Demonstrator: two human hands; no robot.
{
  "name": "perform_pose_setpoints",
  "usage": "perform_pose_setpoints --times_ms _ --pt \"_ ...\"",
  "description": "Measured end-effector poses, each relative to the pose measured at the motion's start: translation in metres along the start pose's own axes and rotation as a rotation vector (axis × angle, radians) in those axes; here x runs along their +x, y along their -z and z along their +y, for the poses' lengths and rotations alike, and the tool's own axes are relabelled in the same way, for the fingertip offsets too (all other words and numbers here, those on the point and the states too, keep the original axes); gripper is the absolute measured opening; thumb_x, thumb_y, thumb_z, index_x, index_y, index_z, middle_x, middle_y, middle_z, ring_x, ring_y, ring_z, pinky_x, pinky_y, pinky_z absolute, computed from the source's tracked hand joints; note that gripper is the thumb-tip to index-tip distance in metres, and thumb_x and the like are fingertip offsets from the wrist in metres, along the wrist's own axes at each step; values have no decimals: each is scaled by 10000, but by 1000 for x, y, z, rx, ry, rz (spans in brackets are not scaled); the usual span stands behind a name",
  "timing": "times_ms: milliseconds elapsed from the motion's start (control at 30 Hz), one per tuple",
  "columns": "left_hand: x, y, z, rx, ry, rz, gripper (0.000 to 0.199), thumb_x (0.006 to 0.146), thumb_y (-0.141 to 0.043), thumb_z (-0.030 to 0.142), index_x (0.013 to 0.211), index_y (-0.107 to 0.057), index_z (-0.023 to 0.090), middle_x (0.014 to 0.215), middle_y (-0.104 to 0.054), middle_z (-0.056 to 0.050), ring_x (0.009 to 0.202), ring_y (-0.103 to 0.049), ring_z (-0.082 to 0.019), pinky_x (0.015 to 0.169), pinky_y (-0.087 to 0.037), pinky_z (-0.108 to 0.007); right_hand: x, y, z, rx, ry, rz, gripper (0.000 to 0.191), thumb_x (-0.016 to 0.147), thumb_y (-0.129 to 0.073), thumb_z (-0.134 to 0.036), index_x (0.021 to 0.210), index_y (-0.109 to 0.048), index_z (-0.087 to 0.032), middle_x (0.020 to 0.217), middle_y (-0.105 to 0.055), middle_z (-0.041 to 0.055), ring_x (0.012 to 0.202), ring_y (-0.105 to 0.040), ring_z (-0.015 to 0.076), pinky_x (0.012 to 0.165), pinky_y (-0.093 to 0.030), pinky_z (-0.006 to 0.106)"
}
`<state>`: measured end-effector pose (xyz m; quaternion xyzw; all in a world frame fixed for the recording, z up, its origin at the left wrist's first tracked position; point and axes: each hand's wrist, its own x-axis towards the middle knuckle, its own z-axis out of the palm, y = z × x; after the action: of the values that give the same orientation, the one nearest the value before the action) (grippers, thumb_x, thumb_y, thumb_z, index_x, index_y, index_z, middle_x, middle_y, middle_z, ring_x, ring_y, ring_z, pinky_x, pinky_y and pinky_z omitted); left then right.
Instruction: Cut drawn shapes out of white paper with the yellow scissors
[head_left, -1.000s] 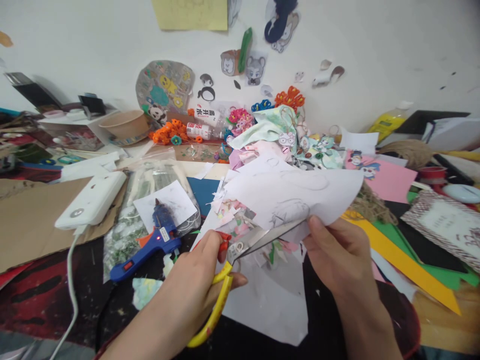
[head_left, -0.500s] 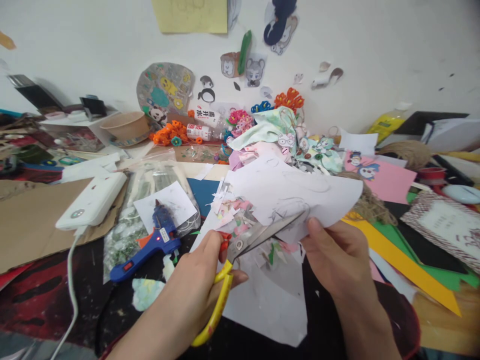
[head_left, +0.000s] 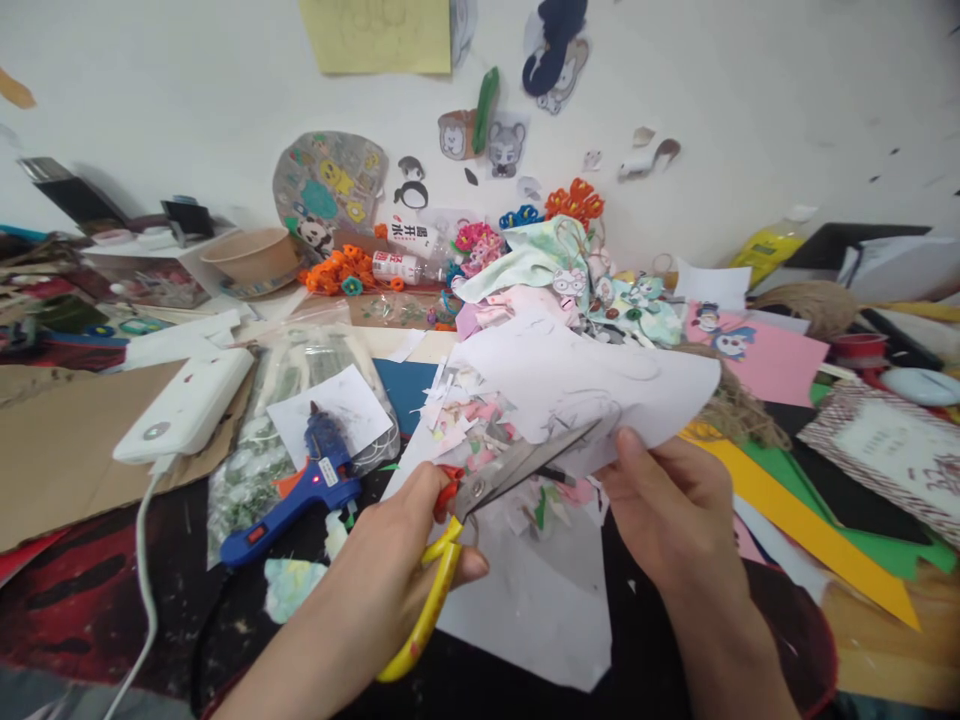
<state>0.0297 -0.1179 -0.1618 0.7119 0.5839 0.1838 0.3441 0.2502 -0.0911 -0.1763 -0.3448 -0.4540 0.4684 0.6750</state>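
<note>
In the head view my left hand [head_left: 397, 530] is closed through the handles of scissors [head_left: 499, 478], one yellow and one red. Their steel blades point to the upper right, slightly apart, across the lower edge of a white sheet of paper [head_left: 630, 385]. Pencil drawings show on that sheet. Thumb and fingers of my right hand [head_left: 667, 495] pinch its lower right part, close to the blade tips. Below lies another white paper [head_left: 532, 610], with a heap of coloured paper scraps [head_left: 469, 425] on it.
On the left are a blue glue gun [head_left: 300, 505], a bagged bundle [head_left: 289, 400], cardboard [head_left: 60, 420] and a white power bank [head_left: 184, 405] with its cable. Crafts and fabric [head_left: 532, 260] pile at the back. Yellow and green strips [head_left: 825, 535] lie right.
The scissor blades have shifted slightly back toward the lower left, and a dark lower blade shows more clearly. My right hand still pinches the sheet. The view has moved slightly.
</note>
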Motion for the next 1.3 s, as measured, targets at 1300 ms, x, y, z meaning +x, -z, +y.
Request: perform_pose_setpoints --times_ms 1300 --pt "12 -30 62 -711 -109 614 247 776 -730 279 746 -493 215 655 -522 58 571 -484 -81 516 -435 -206 -4 3 0 3 -131 -45 223 789 -752 -310 1009 -754 -274 1012 -785 50 906 -748 256 782 -630 395"
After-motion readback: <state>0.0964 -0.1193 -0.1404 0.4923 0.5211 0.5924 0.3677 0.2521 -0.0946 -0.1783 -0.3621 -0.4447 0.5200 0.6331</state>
